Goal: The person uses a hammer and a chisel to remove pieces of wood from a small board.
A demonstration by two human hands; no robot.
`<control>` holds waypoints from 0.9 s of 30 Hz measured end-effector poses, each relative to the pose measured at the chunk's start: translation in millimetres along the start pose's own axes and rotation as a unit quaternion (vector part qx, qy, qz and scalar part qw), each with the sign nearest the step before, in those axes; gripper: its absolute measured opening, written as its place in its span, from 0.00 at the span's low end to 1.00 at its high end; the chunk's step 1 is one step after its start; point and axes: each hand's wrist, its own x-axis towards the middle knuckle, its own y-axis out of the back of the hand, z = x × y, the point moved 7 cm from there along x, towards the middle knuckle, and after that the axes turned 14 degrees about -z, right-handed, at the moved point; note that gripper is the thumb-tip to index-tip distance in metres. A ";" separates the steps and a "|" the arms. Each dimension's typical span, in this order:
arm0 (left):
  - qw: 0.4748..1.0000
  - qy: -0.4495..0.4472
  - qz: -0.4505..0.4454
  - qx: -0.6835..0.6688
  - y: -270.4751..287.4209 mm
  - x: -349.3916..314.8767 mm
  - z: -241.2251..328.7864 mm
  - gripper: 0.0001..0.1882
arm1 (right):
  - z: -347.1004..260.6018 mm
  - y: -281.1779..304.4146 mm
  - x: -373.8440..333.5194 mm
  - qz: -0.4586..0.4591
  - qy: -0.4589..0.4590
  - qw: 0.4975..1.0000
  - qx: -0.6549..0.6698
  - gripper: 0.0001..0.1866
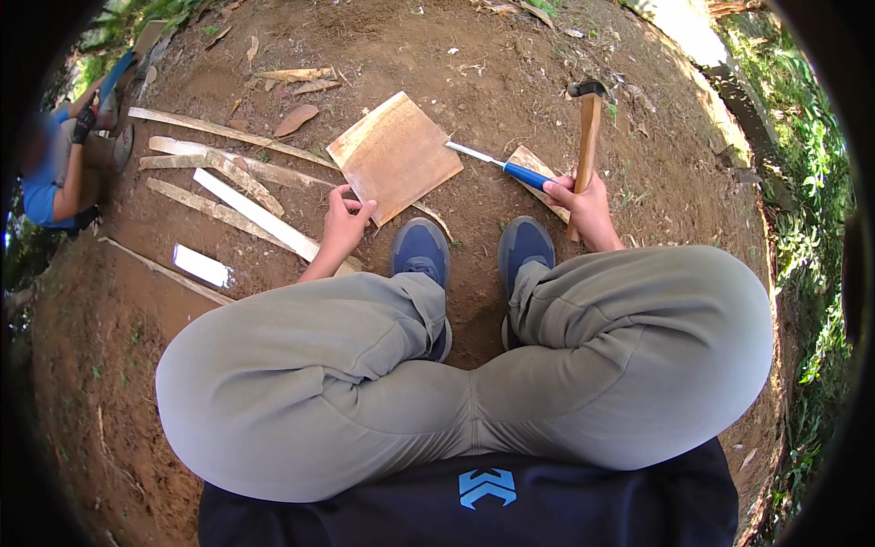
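A square, flat wooden board (396, 150) is tilted at an angle in front of my feet. My left hand (343, 226) pinches its near left edge between thumb and fingers. In my right hand (591, 211) are two tools at once: a hammer (589, 132) with a wooden handle and dark head pointing away from me, and a chisel (529, 174) with a blue handle. The chisel's metal blade points left, its tip near the board's right corner. Behind the chisel handle, a smaller piece of wood (523, 157) lies on the ground, partly covered.
Several wooden strips (232, 132) lie on the brown soil to the left, with a white strip (251, 211) and a short white block (201, 265). Another person (68, 178) in blue crouches at the far left, holding a blue tool. My shoes (421, 251) stand close to the board.
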 end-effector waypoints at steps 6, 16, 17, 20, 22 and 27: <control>0.999 0.025 -0.035 0.005 -11.9 -4.0 12.3 0.39 | 2.3 5.6 -7.4 0.018 0.011 1.000 0.023 0.23; 0.999 -0.028 -0.013 -0.014 -21.3 -14.3 -15.8 0.35 | -14.4 7.7 -8.7 0.005 0.025 0.999 0.041 0.21; 1.000 -0.021 -0.011 -0.010 -18.3 -18.7 -12.9 0.35 | -14.4 7.1 -8.3 -0.001 0.024 0.999 0.039 0.21; 1.000 -0.005 -0.020 0.009 -14.8 -25.8 2.9 0.34 | -15.7 7.5 -10.0 -0.005 0.026 0.999 0.034 0.22; 0.999 0.008 -0.024 0.027 -13.8 -29.3 -1.0 0.34 | -12.7 3.1 -5.1 -0.015 0.035 0.999 0.039 0.21; 0.996 -0.025 -0.050 0.066 32.2 -30.0 -10.3 0.21 | -13.8 -0.3 -3.5 -0.012 0.038 0.998 0.051 0.22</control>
